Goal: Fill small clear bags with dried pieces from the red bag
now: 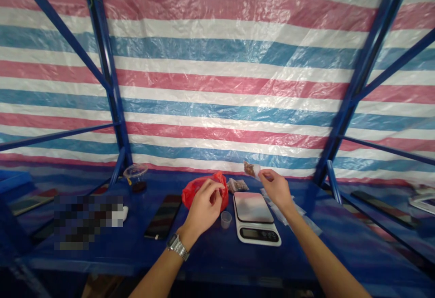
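Note:
My left hand (pixel 204 205), with a metal watch on the wrist, pinches the edge of a red plastic bag (pixel 193 190) lying on the blue table. My right hand (pixel 277 188) holds up a small clear packet (pixel 252 169) with brown contents, above the far edge of a white digital kitchen scale (pixel 255 218). A small translucent cup (pixel 226 219) stands between the bag and the scale. Another small filled packet (pixel 237 185) lies just behind the scale.
A dark phone (pixel 163 216) lies left of the bag. A clear lid and a dark round object (pixel 135 174) sit at the back left. Empty clear bags (pixel 283 211) lie right of the scale. Blue frame posts (pixel 108 75) and a striped tarp (pixel 224 85) close the back.

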The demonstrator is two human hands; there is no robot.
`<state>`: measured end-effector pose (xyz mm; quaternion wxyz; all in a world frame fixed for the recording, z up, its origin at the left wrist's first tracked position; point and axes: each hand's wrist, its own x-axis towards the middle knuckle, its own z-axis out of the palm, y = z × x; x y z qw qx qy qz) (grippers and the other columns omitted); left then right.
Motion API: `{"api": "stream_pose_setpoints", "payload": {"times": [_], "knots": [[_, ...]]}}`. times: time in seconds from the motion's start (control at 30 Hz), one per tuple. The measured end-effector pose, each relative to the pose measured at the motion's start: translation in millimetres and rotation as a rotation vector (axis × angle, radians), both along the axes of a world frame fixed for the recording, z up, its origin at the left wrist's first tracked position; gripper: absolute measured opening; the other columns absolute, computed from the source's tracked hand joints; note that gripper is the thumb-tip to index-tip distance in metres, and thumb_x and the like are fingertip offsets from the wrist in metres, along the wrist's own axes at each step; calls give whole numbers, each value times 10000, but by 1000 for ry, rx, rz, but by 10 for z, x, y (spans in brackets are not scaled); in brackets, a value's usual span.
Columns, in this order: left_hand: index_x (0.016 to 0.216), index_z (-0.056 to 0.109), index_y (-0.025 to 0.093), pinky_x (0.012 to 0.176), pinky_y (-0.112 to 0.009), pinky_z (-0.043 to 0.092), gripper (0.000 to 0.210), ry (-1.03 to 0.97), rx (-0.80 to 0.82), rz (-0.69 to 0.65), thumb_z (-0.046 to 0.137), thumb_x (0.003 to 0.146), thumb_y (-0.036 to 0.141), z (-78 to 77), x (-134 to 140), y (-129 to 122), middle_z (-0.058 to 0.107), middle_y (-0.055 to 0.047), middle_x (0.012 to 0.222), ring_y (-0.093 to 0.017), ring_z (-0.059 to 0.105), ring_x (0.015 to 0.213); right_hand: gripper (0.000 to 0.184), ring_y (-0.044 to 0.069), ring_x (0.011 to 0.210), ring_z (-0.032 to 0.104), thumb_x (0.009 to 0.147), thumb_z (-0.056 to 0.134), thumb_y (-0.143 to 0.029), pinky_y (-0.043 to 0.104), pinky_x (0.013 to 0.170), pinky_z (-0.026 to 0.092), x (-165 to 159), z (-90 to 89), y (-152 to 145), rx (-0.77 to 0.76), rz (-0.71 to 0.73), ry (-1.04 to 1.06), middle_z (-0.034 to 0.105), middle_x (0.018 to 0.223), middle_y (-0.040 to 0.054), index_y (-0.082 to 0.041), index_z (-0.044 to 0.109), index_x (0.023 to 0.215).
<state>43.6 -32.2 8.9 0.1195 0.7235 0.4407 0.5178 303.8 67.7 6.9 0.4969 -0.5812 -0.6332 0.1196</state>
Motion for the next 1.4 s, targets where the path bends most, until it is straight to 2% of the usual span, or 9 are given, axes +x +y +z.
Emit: {"api": "stream_pose_setpoints", "payload": {"times": [0.1,0.17,0.37,0.57,0.8,0.97,1.07,1.27,1.4], "knots": [[1035,688,230,759,-269,475,223,11,-39,-129,471,990,204,-45,183,-55,651,-44,978,-159,605,809,385,243,767,691,775,734,-524,341,719,531,-40,-100,-313,-153,201,486,760,830,84,-173,755,933],[1038,694,222,728,-267,456,219,19,-59,-180,479,1002,232,-74,311,-97,643,-38,940,-151,579,764,418,208,733,674,714,807,-536,314,703,526,-83,-89,-483,-226,333,635,746,796,69,-168,757,907],[1153,664,210,696,-258,461,273,-187,-146,-197,526,1014,401,-224,603,-107,664,-36,939,-146,581,745,399,157,614,579,715,833,-557,286,598,459,-185,-18,-755,-231,469,480,709,723,42,-170,761,779],[986,642,180,618,-251,468,393,-434,-345,-313,644,913,566,-352,683,33,646,-4,755,-147,610,658,356,224,706,689,734,839,-530,346,721,540,-363,-211,-778,-182,693,448,730,714,50,-194,736,679],[855,638,180,604,-226,441,394,-442,-526,-356,677,869,572,-207,571,21,676,0,707,-147,637,661,336,187,670,662,747,827,-495,305,669,500,-357,-250,-767,-250,730,468,729,691,31,-181,717,702],[779,620,186,537,-226,407,351,-348,-415,-206,672,851,525,-214,474,96,620,13,605,-139,574,564,323,147,554,554,729,796,-491,279,557,428,-381,-189,-828,-357,592,526,651,611,0,-181,707,710],[778,629,185,539,-238,454,337,-374,-382,-196,683,845,511,-195,457,135,615,13,652,-137,566,565,317,153,563,551,766,748,-505,284,565,424,-403,-130,-844,-272,501,526,624,599,-9,-192,708,741],[884,660,173,799,-332,583,342,-706,-390,-354,730,844,505,-135,388,217,706,-29,865,-179,683,796,481,232,884,683,793,720,-619,334,735,538,-513,-186,-784,-38,303,523,743,1026,66,-237,686,1082],[945,686,172,878,-371,582,332,-712,-397,-338,754,821,472,-127,192,316,743,-67,978,-216,712,901,572,227,750,698,754,760,-649,327,622,533,-721,-254,-744,-212,473,699,741,919,58,-231,613,1115]]}}
